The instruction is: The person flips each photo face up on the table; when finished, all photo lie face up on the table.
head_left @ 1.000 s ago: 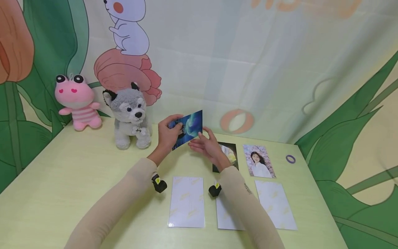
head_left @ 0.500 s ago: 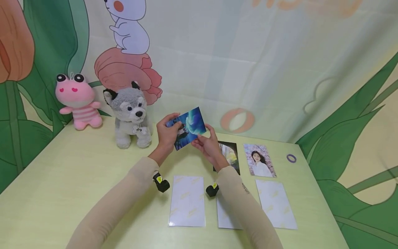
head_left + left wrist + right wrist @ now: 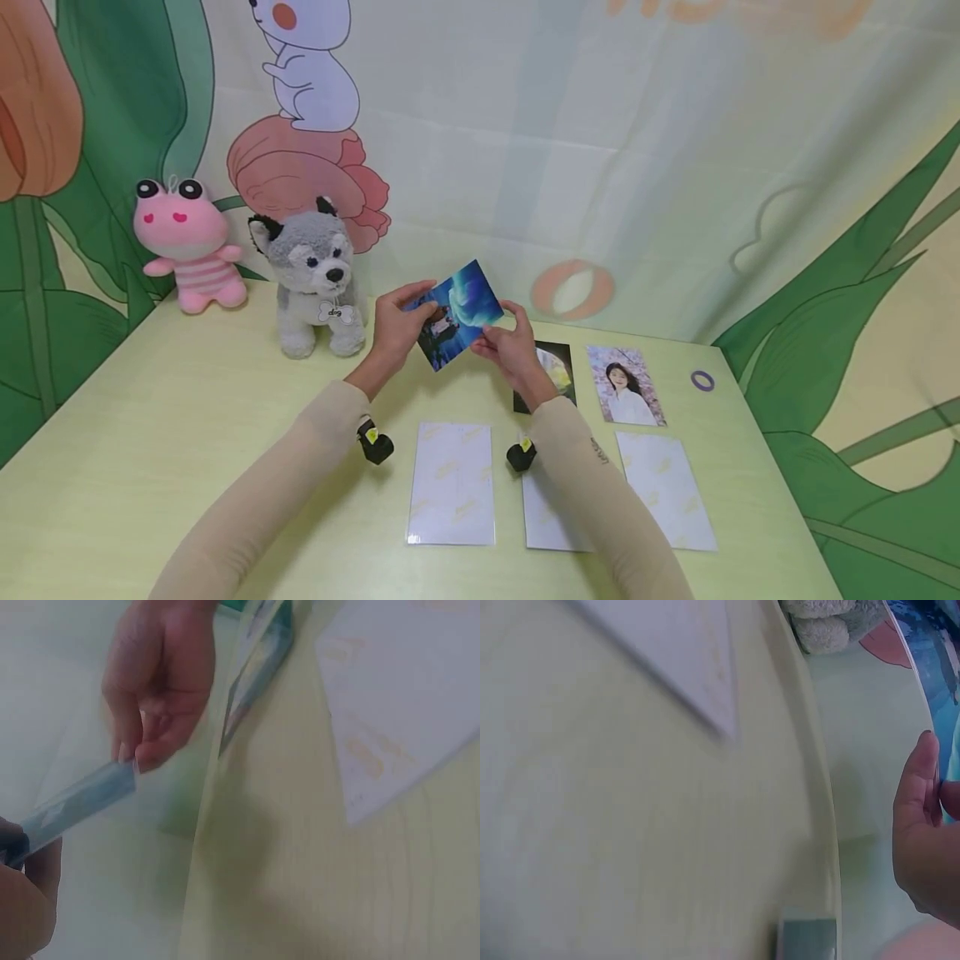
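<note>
Turning a little further clockwise since a second ago, the photo (image 3: 465,308) has been brought from a slanted pose to a fuller facing toward the head camera, its lowest corner now aimed at about 7 o'clock. It is held raised from the surface (image 3: 187,400), near the far edge. The left hand's grip (image 3: 396,329), at 9 o'clock, is clamped on it, thumb laid across the face; by the right hand's grip (image 3: 513,346), at 4 o'clock, its border is pinched. For the work in hand, this is judged to mean that the photo is firmly controlled and not yet set down.

With the photo as the dial's centre, the far edge and backdrop (image 3: 660,208) are found close at 12 o'clock, so little depth is left there. The dark photo (image 3: 558,371) is partly covered by the right hand at 4 o'clock, with the portrait (image 3: 626,387) and ring (image 3: 693,378) beyond, toward 3. White sheets are laid at 6 (image 3: 450,483), 5 (image 3: 542,517) and 4 o'clock (image 3: 671,487). Sideways movement is limited at 9 by the husky (image 3: 318,287) and, farther out, the pink toy (image 3: 187,250). Most room is judged to be offered at 8 o'clock.
</note>
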A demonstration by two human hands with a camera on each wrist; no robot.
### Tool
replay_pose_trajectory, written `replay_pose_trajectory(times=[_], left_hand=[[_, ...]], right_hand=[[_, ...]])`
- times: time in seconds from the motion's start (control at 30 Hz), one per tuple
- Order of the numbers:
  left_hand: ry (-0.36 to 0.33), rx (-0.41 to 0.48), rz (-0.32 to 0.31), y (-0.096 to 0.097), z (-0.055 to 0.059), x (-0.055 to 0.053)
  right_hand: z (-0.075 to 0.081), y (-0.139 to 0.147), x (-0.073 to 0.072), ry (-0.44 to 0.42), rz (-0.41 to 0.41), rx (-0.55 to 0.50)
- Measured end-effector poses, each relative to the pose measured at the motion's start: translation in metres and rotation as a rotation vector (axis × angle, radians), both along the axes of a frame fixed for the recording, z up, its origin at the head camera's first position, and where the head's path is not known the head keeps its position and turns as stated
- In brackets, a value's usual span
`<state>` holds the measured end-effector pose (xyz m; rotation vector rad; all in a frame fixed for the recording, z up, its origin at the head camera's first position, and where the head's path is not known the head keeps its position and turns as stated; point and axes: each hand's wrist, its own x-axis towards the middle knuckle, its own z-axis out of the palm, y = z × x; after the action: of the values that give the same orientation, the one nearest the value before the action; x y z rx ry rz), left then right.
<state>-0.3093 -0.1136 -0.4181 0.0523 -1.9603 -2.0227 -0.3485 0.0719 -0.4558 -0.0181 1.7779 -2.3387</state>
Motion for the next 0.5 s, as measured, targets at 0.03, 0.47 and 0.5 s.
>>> replay_pose_trajectory(times=[0.03,0.47,0.5], left_hand=[[0.001,-0.039,-0.002,-0.002,-0.002,0.000],[0.008,-0.660,-0.040,-0.015,-0.017,0.015],[-0.002,-0.705,-0.043,-0.015,-0.018,0.016]], right_hand=[[0.000,0.002,-0.001,0.009,0.000,0.019],[0.008,0.020,-0.019,0.176,0.090,0.449],[0.008,0.020,-0.020,0.190,0.101,0.489]])
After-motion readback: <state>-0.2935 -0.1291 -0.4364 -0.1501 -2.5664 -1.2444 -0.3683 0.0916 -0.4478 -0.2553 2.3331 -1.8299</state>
